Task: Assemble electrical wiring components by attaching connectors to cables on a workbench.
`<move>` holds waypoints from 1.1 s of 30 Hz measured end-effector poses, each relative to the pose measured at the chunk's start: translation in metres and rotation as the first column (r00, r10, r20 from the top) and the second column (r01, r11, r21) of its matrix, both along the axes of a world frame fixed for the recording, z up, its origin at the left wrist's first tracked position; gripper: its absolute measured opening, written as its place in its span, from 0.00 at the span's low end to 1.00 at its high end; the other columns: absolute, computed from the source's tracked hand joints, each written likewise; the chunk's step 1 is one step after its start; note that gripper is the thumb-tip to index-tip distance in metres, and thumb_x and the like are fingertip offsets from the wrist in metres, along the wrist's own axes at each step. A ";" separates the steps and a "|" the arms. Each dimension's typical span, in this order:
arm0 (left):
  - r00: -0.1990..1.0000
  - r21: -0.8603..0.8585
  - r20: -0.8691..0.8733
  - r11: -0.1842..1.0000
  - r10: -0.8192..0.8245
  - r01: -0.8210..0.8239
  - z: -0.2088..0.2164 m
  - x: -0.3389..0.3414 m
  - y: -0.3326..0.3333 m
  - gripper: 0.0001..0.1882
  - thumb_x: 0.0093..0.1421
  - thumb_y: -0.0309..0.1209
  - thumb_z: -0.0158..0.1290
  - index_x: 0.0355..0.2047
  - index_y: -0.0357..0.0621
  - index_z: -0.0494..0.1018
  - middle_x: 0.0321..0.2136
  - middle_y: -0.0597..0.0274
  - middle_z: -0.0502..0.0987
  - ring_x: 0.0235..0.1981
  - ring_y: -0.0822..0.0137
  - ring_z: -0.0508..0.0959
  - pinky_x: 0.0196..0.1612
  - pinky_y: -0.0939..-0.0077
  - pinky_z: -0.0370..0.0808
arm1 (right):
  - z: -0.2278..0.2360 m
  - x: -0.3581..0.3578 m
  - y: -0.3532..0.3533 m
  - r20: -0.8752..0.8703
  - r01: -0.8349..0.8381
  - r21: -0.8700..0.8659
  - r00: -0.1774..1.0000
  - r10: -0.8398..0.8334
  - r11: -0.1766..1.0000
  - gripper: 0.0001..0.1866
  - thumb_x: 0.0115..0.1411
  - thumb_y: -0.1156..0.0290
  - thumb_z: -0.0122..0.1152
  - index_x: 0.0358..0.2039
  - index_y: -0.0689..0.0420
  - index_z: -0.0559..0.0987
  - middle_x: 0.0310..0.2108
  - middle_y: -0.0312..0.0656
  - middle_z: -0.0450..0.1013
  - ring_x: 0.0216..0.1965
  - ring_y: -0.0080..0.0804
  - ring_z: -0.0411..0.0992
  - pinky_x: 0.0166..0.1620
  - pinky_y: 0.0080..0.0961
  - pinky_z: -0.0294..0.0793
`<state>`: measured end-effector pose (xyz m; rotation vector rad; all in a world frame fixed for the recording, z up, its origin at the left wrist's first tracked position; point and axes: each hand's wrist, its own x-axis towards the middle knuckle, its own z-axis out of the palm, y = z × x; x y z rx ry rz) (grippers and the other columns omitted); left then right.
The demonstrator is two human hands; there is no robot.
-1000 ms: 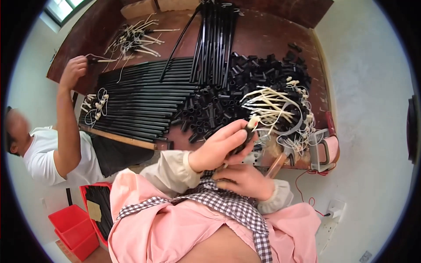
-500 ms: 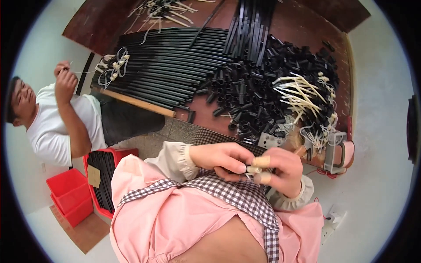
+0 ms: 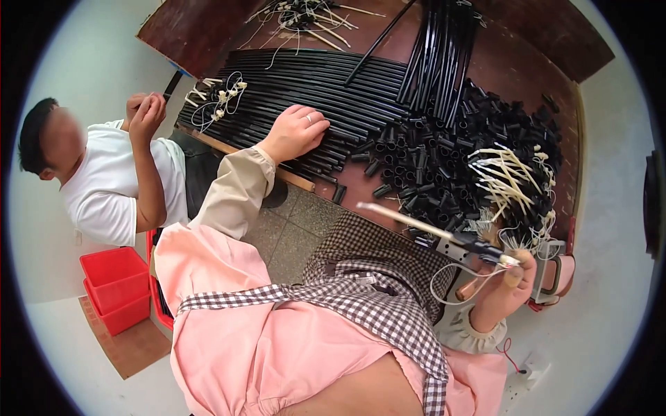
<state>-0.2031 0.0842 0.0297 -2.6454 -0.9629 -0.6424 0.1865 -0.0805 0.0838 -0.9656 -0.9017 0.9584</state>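
My left hand [image 3: 295, 133], with a ring on one finger, rests on the row of long black rods [image 3: 291, 87]. Its fingers are curled down together and the fingertips are hidden, so what they grip cannot be made out. At the right, my right hand [image 3: 510, 284] pinches the end of a pale stick [image 3: 402, 216] with a black fitting [image 3: 479, 245] and a looped white cord [image 3: 438, 295]. The stick points up and left, somewhat blurred. Tape wraps some fingers of that hand.
Short black tube pieces [image 3: 423, 156] lie heaped on the brown table [image 3: 361, 182], with pale sticks [image 3: 506, 180] on top. A bundle of black rods [image 3: 440, 59] lies behind. At left, a person [image 3: 104, 173] raises both hands. Red bins [image 3: 114, 277] stand below.
My hands, together before my waist half a second ago, have parted. The left moved up and left onto the rods; the right moved right, now showing the pale stick.
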 end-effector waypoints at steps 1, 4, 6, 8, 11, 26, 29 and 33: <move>1.000 -0.001 0.002 1.000 -0.006 0.006 -0.001 0.001 0.000 0.17 0.44 0.27 0.59 0.36 0.41 0.72 0.29 0.58 0.73 0.33 0.58 0.76 0.37 0.69 0.72 | 0.001 0.004 0.002 -0.015 0.102 0.031 0.995 -0.102 0.994 0.20 0.58 0.60 0.61 0.40 0.64 0.69 0.29 0.40 0.70 0.21 0.24 0.70 0.22 0.16 0.71; 0.952 -0.232 0.306 0.969 -0.016 0.091 0.018 0.023 -0.017 0.14 0.45 0.28 0.58 0.35 0.44 0.72 0.26 0.60 0.72 0.23 0.60 0.74 0.26 0.69 0.72 | 0.005 0.017 0.006 -0.049 0.316 0.086 0.949 -0.313 0.945 0.22 0.58 0.57 0.61 0.39 0.63 0.69 0.27 0.39 0.70 0.22 0.23 0.71 0.23 0.13 0.72; 0.955 -0.257 0.291 0.958 -0.050 0.129 0.042 0.040 -0.028 0.14 0.46 0.28 0.57 0.35 0.44 0.73 0.23 0.61 0.71 0.21 0.62 0.74 0.24 0.70 0.70 | 0.005 0.032 0.004 -0.053 0.341 0.104 0.940 -0.338 0.934 0.22 0.58 0.56 0.60 0.40 0.63 0.68 0.27 0.39 0.69 0.22 0.24 0.71 0.24 0.15 0.73; 0.954 -0.279 0.283 0.943 -0.101 0.182 0.064 0.058 -0.032 0.14 0.46 0.27 0.57 0.36 0.45 0.74 0.21 0.62 0.70 0.19 0.63 0.73 0.21 0.70 0.69 | 0.014 0.037 -0.004 -0.042 0.372 0.115 0.928 -0.370 0.921 0.22 0.58 0.56 0.60 0.40 0.62 0.67 0.27 0.39 0.69 0.23 0.24 0.71 0.24 0.16 0.73; 0.927 -0.272 0.293 0.909 -0.235 0.317 0.079 0.081 -0.041 0.16 0.48 0.28 0.58 0.40 0.45 0.75 0.16 0.65 0.67 0.14 0.65 0.70 0.17 0.72 0.67 | 0.017 0.039 -0.010 -0.093 0.173 0.091 0.982 -0.165 0.981 0.23 0.59 0.55 0.59 0.42 0.62 0.66 0.29 0.41 0.71 0.27 0.25 0.71 0.26 0.19 0.75; 0.843 -0.542 0.530 0.730 -0.087 0.416 0.097 0.126 -0.104 0.22 0.50 0.27 0.59 0.47 0.39 0.74 0.18 0.63 0.67 0.15 0.69 0.66 0.19 0.77 0.64 | 0.042 0.095 -0.035 -0.400 0.154 0.334 0.917 -0.008 0.930 0.14 0.62 0.64 0.53 0.36 0.60 0.63 0.31 0.43 0.72 0.31 0.29 0.71 0.28 0.23 0.76; 0.867 -0.537 0.494 0.761 -0.067 0.364 0.088 0.133 -0.110 0.22 0.50 0.26 0.59 0.47 0.38 0.74 0.17 0.63 0.67 0.15 0.69 0.66 0.20 0.76 0.64 | 0.039 0.099 -0.025 -0.385 -0.062 0.373 0.898 0.215 0.926 0.13 0.62 0.64 0.53 0.36 0.59 0.62 0.30 0.41 0.71 0.29 0.28 0.71 0.28 0.22 0.76; 0.863 -0.570 0.504 0.761 0.026 0.309 0.080 0.138 -0.117 0.21 0.51 0.26 0.59 0.47 0.41 0.74 0.16 0.63 0.66 0.15 0.68 0.67 0.19 0.74 0.65 | 0.038 0.115 -0.017 -0.447 -0.151 0.355 0.839 0.309 0.922 0.13 0.63 0.63 0.52 0.39 0.59 0.64 0.30 0.41 0.71 0.27 0.27 0.69 0.29 0.23 0.74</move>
